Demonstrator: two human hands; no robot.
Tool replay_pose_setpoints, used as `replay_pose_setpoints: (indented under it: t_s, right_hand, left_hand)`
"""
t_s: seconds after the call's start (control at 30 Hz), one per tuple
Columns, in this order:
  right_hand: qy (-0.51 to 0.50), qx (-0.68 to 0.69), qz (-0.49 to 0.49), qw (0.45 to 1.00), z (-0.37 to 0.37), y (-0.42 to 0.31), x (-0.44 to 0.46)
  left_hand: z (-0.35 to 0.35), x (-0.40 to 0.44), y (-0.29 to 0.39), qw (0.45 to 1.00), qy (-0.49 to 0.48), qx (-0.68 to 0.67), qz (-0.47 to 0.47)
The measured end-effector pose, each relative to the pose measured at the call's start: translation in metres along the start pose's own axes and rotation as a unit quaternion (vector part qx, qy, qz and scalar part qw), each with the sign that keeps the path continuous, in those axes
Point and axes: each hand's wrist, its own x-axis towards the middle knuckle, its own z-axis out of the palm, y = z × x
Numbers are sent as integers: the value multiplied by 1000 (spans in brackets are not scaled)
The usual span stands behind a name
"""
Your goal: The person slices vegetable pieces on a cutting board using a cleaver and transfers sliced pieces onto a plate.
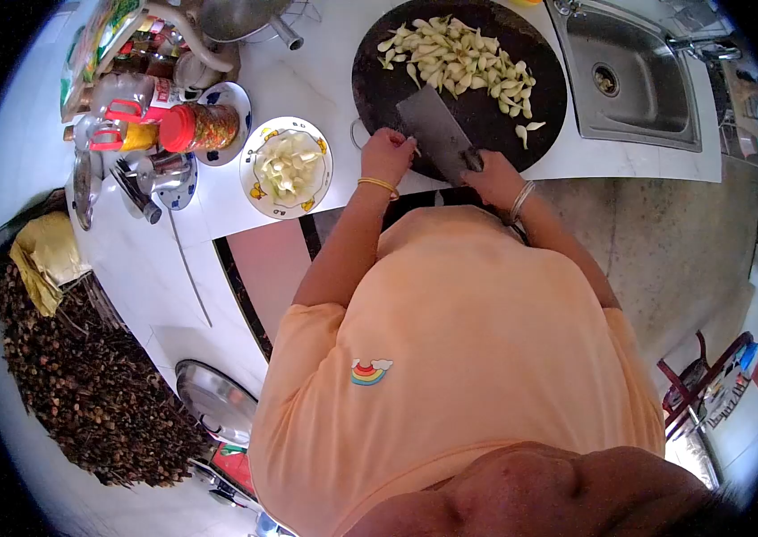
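Note:
My right hand (493, 182) is wrapped round the dark handle of a cleaver (437, 130), its broad grey blade lying over a round dark chopping board (377, 94). Just left of the blade, at the board's near edge, my left hand (387, 157) is closed in a pinch. A small pale bit, seemingly a garlic clove (417, 151), shows at its fingertips. Unpeeled-looking garlic cloves (459, 55) are heaped on the far part of the board, with a few apart at the right. Peeled white cloves (289, 168) fill a patterned plate (250, 190) left of my left hand.
A steel sink (679, 121) adjoins the board on the right. Left on the white counter (142, 268) stand a red-lidded spice jar (209, 127), several bottles, a metal pot (234, 18) and a thin rod (189, 268). A dark brown heap (84, 376) lies lower left.

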Motion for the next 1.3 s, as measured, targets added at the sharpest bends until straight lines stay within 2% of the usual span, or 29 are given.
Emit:
replay_pose_setpoints:
  t_s: [0.03, 0.1, 0.3, 0.37, 0.4, 0.47, 0.7, 0.73, 0.77, 0.8, 0.87, 0.93, 1.0, 1.07, 1.1, 1.17, 1.2, 1.27, 1.3]
  right_hand:
    - [30, 47, 55, 997, 3, 0, 4]
    - [60, 90, 109, 988, 2, -4, 7]
    - [46, 88, 99, 990, -9, -14, -3]
    - [62, 42, 35, 997, -9, -5, -5]
    - [60, 41, 36, 997, -13, -7, -4]
    - [7, 87, 89, 992, -21, -12, -4]
    - [-56, 107, 169, 978, -25, -22, 12]
    - [-7, 39, 93, 995, -6, -2, 23]
    - [43, -29, 17, 999, 5, 9, 29]
    - [48, -27, 16, 998, 3, 3, 28]
    - [16, 41, 109, 993, 1, -13, 23]
    - [51, 74, 86, 992, 5, -4, 13]
    - [81, 106, 63, 989, 3, 4, 3]
    - [114, 238, 116, 957, -11, -4, -14]
    - [120, 240, 118, 956, -14, -3, -19]
    - [127, 295, 152, 935, -19, 0, -27]
    - [131, 294, 151, 935, -19, -1, -31]
    - [148, 278, 146, 938, -19, -4, -36]
    - [147, 277, 145, 938, -19, -2, -36]
  left_hand:
    - [0, -2, 1, 1000, -1, -3, -3]
    - [-2, -1, 5, 992, -3, 111, 64]
    - [-5, 3, -1, 994, -37, 89, 57]
    - [-5, 7, -4, 994, -48, 85, 57]
    - [-6, 7, -3, 993, -58, 83, 58]
    - [-8, 8, -2, 992, -62, 89, 61]
    - [-7, 14, -11, 994, -84, 43, 46]
    - [-6, 16, -15, 994, -84, 44, 45]
    - [-5, 18, -19, 989, -73, 100, 76]
    - [-5, 20, -18, 980, -60, 156, 108]
    - [-3, 16, -17, 980, -42, 161, 111]
    - [-2, 13, -7, 979, -25, 167, 117]
    - [0, 12, 3, 959, 14, 238, 152]
    - [-6, 27, 20, 963, 33, 217, 155]
    - [-6, 40, 28, 967, 53, 193, 156]
    - [1, 76, 38, 937, 128, 179, 271]
    - [5, 83, 47, 936, 127, 177, 275]
    - [11, 91, 68, 945, 119, 220, 211]
    - [13, 96, 65, 945, 120, 220, 211]
